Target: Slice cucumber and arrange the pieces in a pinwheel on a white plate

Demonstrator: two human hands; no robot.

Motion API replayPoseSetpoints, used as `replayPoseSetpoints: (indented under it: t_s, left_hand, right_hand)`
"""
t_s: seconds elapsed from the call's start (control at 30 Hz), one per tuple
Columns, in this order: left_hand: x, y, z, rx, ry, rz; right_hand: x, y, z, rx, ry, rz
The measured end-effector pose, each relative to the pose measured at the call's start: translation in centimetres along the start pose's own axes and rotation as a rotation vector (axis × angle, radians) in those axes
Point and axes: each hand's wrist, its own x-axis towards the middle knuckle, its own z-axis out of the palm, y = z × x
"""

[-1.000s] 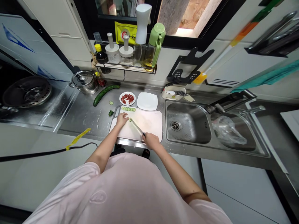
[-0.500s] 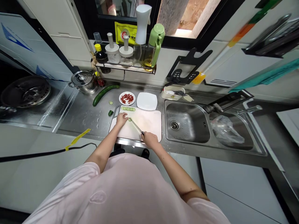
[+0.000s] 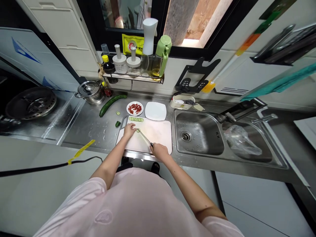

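Knife (image 3: 145, 137) handle mostly hidden, right hand (image 3: 159, 151) gripping it; left hand (image 3: 129, 131) grip unclear.

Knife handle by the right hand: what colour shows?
The knife handle shows black, best in the head view.

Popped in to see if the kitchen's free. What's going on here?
A person works at a white cutting board. The right hand grips a knife, its far end at a green slice; the left hand is by that slice, contact too small to tell. Cucumber slices lie in a row along the board's far side. Beyond are a plate with red pieces and a squarish plate; a long cucumber lies off to the left.
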Motion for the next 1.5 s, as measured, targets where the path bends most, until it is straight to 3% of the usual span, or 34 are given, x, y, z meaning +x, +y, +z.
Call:
replayPoseSetpoints:
  t_s: [0.6,0.97,1.3,1.5]
  left_hand:
    - [-0.2,0.7,-0.1,-0.013,0.003,-0.008]
    - [-0.8,1.2,-0.2,0.028,-0.011,-0.016]
    - [-2.3,2.0,-0.7,0.098,-0.078,0.146]
    - [-2.2,2.8,-1.2,0.148,-0.144,0.156]
  right_hand:
    - [-0.5,-0.4,0.0,-0.009,0.051,0.01]
    - [-1.8,1.7,0.3,-0.008,0.004,0.021]
    - [-1.5,4.6,2.4,0.215,0.029,0.0]
    - [-0.3,5.5,2.7,0.235,0.075,-0.034]
